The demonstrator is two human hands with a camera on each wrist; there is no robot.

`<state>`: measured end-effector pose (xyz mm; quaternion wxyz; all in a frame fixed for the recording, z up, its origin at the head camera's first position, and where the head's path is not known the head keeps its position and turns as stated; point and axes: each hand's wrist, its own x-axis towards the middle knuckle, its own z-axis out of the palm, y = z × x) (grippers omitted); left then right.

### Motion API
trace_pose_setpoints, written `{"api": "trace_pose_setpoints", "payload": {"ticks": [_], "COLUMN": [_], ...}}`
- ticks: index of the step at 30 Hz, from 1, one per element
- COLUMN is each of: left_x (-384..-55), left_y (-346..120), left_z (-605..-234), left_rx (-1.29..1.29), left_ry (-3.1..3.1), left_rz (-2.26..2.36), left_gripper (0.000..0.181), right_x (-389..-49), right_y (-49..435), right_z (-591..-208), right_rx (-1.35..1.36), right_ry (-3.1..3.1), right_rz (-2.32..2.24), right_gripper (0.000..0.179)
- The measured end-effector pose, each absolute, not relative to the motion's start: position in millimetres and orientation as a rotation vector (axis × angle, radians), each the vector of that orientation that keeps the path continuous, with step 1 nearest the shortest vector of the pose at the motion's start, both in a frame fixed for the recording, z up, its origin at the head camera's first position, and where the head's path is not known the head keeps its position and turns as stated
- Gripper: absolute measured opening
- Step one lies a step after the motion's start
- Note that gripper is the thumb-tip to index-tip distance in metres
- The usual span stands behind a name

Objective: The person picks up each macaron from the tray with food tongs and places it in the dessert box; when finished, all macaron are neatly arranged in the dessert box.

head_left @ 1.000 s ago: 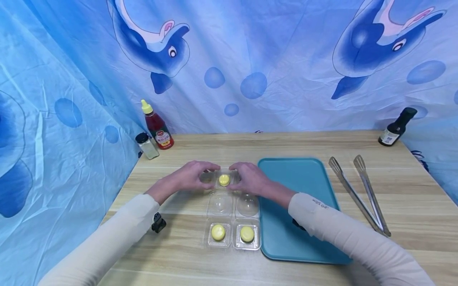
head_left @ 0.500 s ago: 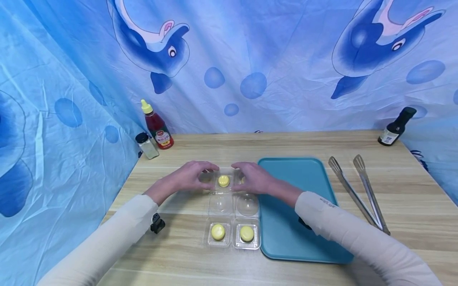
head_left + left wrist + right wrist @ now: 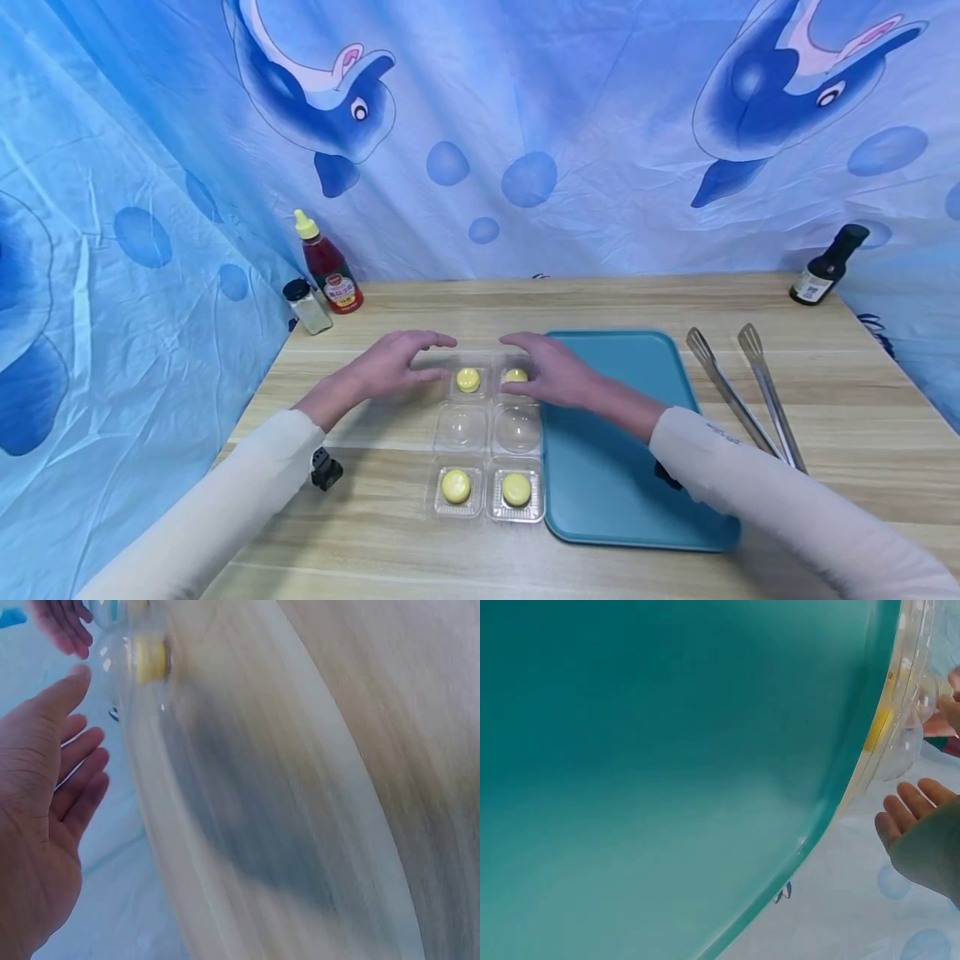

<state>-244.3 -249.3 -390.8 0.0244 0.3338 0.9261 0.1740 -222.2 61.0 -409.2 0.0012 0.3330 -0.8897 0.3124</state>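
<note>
In the head view my left hand (image 3: 397,362) is held with fingers spread, just left of a clear plastic box (image 3: 455,392) holding a round yellow cake (image 3: 468,380). A clear dome shows around that cake (image 3: 152,661) in the left wrist view. My right hand (image 3: 551,367), fingers also extended, hovers over the right side of a second far box with a yellow cake (image 3: 516,377), partly hiding it. Neither hand grips anything. Nearer, two boxes lie with their domed lids (image 3: 461,427) folded back, each with a yellow cake (image 3: 456,487) in its base.
A blue-green tray (image 3: 630,500) lies right of the boxes, under my right forearm. Metal tongs (image 3: 772,392) lie beyond it. A red sauce bottle (image 3: 330,267) and a shaker (image 3: 307,308) stand at the back left, a dark bottle (image 3: 825,267) at the back right.
My right hand has drawn away to the right from the far left box, uncovering part of the far right one. My left hand has shifted slightly left, and the gap between the hands has widened.
</note>
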Motion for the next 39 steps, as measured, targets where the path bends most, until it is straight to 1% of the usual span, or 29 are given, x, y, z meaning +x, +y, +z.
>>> {"api": "trace_pose_setpoints", "payload": {"ticks": [4,9,14,19,26,39], "left_x": [-237,-221,-202,-187,-174,-166], "left_y": [-241,-226,-212,-202,-195,-192], "left_z": [-387,-390,-397,-402,-405,-408], "left_rx": [1.122,1.299,1.376,1.39,1.32,1.279], "left_ry": [2.895,2.878,2.847,2.837,2.88,2.906], "left_rz": [0.592,0.645,0.597,0.506,0.374,0.326], "left_gripper": [0.052,0.055,0.059,0.063,0.071,0.071], "right_x": [-215,-200,-186,-174,-158,-148], "right_y": [74,89,99,107,113,110], "right_z": [-413,-417,-421,-428,-438,-445], "right_rx": [1.075,1.076,1.079,1.099,1.113,1.057], "right_ry": [-2.737,-2.708,-2.662,-2.596,-2.602,-2.725], "right_rz": [0.985,0.98,1.004,1.04,1.027,1.049], "right_gripper": [0.079,0.082,0.083,0.081,0.076,0.075]}}
